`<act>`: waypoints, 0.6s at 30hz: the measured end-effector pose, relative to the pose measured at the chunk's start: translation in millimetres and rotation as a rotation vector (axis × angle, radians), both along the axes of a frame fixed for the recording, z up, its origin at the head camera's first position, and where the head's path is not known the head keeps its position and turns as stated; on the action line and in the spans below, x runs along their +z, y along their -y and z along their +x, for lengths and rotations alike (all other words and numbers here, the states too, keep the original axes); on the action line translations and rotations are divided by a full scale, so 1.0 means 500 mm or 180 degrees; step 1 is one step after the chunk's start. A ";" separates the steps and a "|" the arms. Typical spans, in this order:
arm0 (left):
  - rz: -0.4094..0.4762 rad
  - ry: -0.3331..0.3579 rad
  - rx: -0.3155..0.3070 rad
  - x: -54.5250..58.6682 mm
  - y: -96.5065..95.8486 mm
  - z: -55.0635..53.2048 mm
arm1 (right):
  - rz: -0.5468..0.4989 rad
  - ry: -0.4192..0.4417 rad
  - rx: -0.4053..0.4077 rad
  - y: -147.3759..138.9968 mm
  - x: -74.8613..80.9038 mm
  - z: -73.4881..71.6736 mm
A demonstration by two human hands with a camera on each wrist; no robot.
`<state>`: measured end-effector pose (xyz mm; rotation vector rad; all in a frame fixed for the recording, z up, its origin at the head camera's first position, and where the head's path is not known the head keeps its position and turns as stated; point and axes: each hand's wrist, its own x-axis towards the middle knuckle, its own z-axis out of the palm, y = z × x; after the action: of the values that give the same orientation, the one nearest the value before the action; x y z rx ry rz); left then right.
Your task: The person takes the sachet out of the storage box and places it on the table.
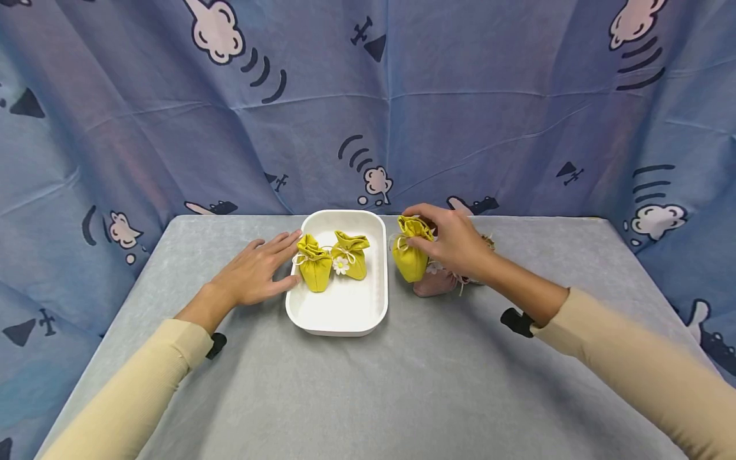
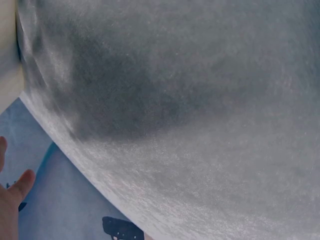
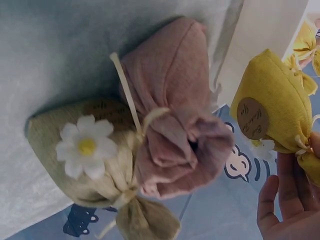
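Note:
My right hand (image 1: pixel 457 239) pinches a yellow drawstring pouch (image 1: pixel 409 262) near its tied neck, just right of a white tray (image 1: pixel 356 313). In the right wrist view this pouch (image 3: pixel 275 102) shows a round brown label and part of a white flower. Inside the tray two similar yellow pouches stand side by side: one (image 1: pixel 315 273) at the left, the other (image 1: pixel 358 263) with a white daisy. My left hand (image 1: pixel 253 271) rests with spread, straight fingers against the tray's left rim. The left wrist view catches only part of that hand (image 2: pixel 10 207).
Beneath my right hand a pink pouch (image 3: pixel 167 75) lies beside an olive-tan pouch (image 3: pixel 60 160) with a daisy; the head view shows them partly hidden. A grey cloth (image 1: pixel 368 396) covers the table, and a blue patterned curtain (image 1: pixel 460 115) hangs behind its far edge.

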<state>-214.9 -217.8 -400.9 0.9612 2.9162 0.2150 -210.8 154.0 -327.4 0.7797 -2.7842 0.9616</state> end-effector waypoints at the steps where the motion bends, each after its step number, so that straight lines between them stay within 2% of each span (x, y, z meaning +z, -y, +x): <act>1: -0.0001 -0.0001 -0.0001 0.000 0.000 0.000 | -0.0005 0.0024 -0.0013 0.001 -0.003 -0.001; 9: 0.0006 0.0014 0.0024 0.000 0.001 0.000 | 0.0072 0.0233 -0.0179 0.010 -0.026 -0.004; 18: 0.0023 0.0010 0.0019 0.000 0.000 0.001 | 0.0079 0.0276 -0.0203 0.019 -0.046 -0.010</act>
<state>-214.3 -218.0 -401.1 0.9525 2.9177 0.2275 -215.6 144.5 -350.2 0.6634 -2.8809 0.9744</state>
